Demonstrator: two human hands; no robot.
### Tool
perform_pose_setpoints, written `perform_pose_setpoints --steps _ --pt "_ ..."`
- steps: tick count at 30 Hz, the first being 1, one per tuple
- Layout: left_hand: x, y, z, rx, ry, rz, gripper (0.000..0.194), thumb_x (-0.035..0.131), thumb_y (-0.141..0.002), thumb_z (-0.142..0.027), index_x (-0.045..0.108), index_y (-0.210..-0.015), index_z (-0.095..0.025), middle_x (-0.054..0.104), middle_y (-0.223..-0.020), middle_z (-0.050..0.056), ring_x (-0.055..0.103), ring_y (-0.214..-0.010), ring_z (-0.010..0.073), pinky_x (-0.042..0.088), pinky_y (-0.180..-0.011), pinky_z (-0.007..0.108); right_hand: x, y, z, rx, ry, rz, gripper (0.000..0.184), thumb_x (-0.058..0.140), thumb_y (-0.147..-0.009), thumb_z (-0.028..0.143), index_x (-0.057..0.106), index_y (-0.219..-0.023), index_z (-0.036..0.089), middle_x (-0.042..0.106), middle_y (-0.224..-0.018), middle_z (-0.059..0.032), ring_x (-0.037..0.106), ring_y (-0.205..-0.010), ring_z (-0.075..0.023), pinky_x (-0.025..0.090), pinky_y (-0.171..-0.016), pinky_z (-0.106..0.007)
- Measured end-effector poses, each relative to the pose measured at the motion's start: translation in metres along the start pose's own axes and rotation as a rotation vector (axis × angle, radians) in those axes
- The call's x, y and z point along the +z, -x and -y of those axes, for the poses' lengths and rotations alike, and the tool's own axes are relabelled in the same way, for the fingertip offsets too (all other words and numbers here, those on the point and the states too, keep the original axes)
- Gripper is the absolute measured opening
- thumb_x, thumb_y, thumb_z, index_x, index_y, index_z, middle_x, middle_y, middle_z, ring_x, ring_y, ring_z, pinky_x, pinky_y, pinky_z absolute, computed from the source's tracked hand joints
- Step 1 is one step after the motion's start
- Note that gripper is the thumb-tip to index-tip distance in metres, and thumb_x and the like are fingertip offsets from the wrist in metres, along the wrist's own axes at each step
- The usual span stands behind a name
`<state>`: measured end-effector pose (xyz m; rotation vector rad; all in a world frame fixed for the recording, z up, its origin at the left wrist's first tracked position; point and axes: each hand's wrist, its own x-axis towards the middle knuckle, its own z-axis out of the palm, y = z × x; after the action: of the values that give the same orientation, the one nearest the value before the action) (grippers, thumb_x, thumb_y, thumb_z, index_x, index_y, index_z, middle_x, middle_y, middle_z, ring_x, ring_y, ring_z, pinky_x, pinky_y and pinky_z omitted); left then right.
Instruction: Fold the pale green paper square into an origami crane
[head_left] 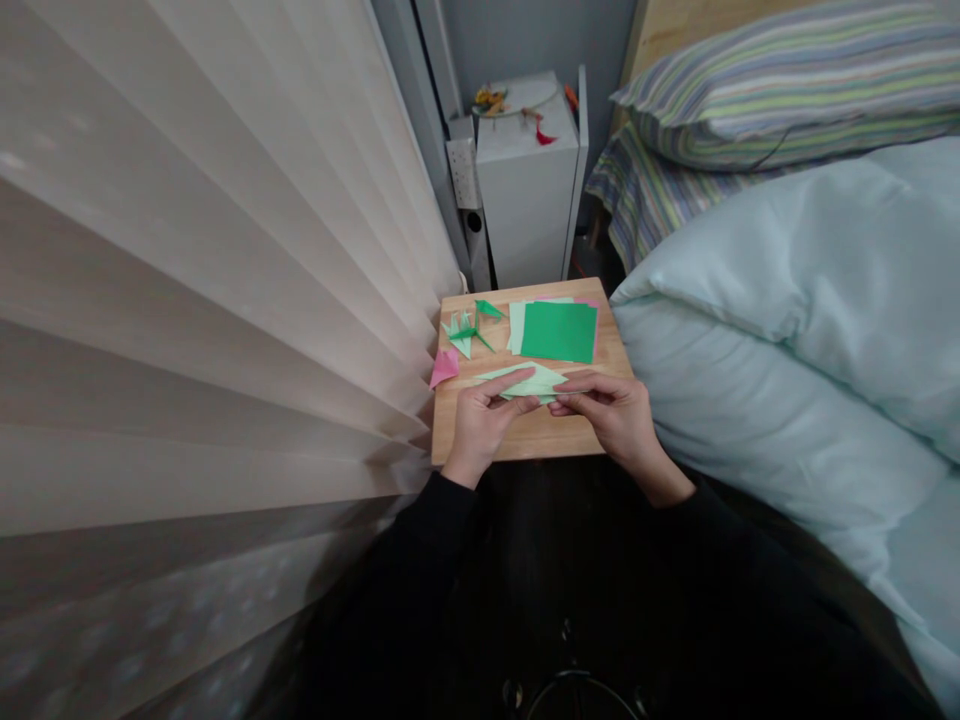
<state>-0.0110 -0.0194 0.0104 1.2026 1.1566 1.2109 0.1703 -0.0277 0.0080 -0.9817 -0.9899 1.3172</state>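
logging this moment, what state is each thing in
pale green paper, folded, held
left hand, pinching it
right hand, pinching it
dark green sheet, flat, unfolded
pink origami piece, folded
green origami pieces, folded
light blue duvet, rumpled
striped pillow, plump
pleated curtain, hanging in folds

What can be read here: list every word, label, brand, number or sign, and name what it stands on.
None can be read.
The dark green sheet and held folded paper show no print.
Specks on the pale box beside the white cabinet are too small to make out.
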Motion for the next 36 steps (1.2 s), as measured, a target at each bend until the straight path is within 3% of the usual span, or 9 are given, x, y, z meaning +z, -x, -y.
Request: perform_pose_setpoints --steps 8,14,20,25,30,36 --pt "-0.004 0.000 -0.006 0.069 -0.075 0.055 0.021 0.091 -0.068 -0.034 0.085 -0.085 -0.023 0.083 -0.089 0.006 0.077 -0.088 0.0248 0.061 -0.089 0.040 -0.001 -0.001 0.003 -0.076 0.106 0.065 0.027 0.093 -0.066 0.045 0.082 -0.077 0.022 0.073 -0.091 -0.0054 0.073 -0.074 -0.0187 0.071 -0.070 -0.039" --pt "-0.003 0.001 -0.002 -0.034 0.026 0.066 0.026 0.092 -0.066 -0.038 0.085 -0.083 -0.019 0.081 -0.079 0.006 0.077 -0.073 0.0224 0.066 -0.079 0.039 -0.009 -0.003 0.004 -0.199 0.275 0.020 0.018 0.088 -0.075 0.041 0.082 -0.076 0.024 0.075 -0.089 -0.0066 0.073 -0.083 -0.0220 0.068 -0.074 -0.039" --pt "0.004 0.002 -0.002 -0.043 0.134 -0.026 0.025 0.093 -0.065 -0.037 0.083 -0.077 -0.017 0.080 -0.078 0.005 0.076 -0.070 0.0197 0.069 -0.078 0.040 -0.003 -0.001 0.008 -0.107 0.272 0.004 0.024 0.091 -0.069 0.042 0.079 -0.074 0.022 0.078 -0.080 -0.0047 0.074 -0.073 -0.0205 0.065 -0.070 -0.036" --pt "0.006 0.004 0.000 -0.050 0.119 0.018 0.031 0.091 -0.068 -0.038 0.084 -0.090 -0.017 0.081 -0.086 0.005 0.076 -0.075 0.0196 0.069 -0.080 0.041 -0.002 -0.001 0.009 -0.060 0.207 -0.013 0.030 0.090 -0.070 0.046 0.075 -0.071 0.020 0.077 -0.073 -0.0047 0.073 -0.065 -0.0189 0.063 -0.067 -0.034" --pt "0.002 0.002 -0.001 -0.041 0.065 0.058 0.046 0.090 -0.070 -0.036 0.082 -0.112 -0.019 0.081 -0.098 0.006 0.075 -0.074 0.0170 0.069 -0.073 0.034 -0.005 -0.003 0.012 -0.043 0.216 0.019 0.034 0.091 -0.069 0.048 0.075 -0.070 0.018 0.076 -0.070 -0.0045 0.072 -0.064 -0.0180 0.060 -0.063 -0.030" --pt "-0.002 -0.003 -0.001 -0.012 0.010 0.076 0.038 0.089 -0.070 -0.036 0.084 -0.105 -0.020 0.082 -0.099 0.006 0.075 -0.071 0.0164 0.069 -0.074 0.034 -0.006 -0.005 0.014 -0.009 0.190 0.054 0.034 0.092 -0.068 0.047 0.074 -0.070 0.018 0.075 -0.070 -0.0036 0.072 -0.063 -0.0162 0.058 -0.063 -0.028"
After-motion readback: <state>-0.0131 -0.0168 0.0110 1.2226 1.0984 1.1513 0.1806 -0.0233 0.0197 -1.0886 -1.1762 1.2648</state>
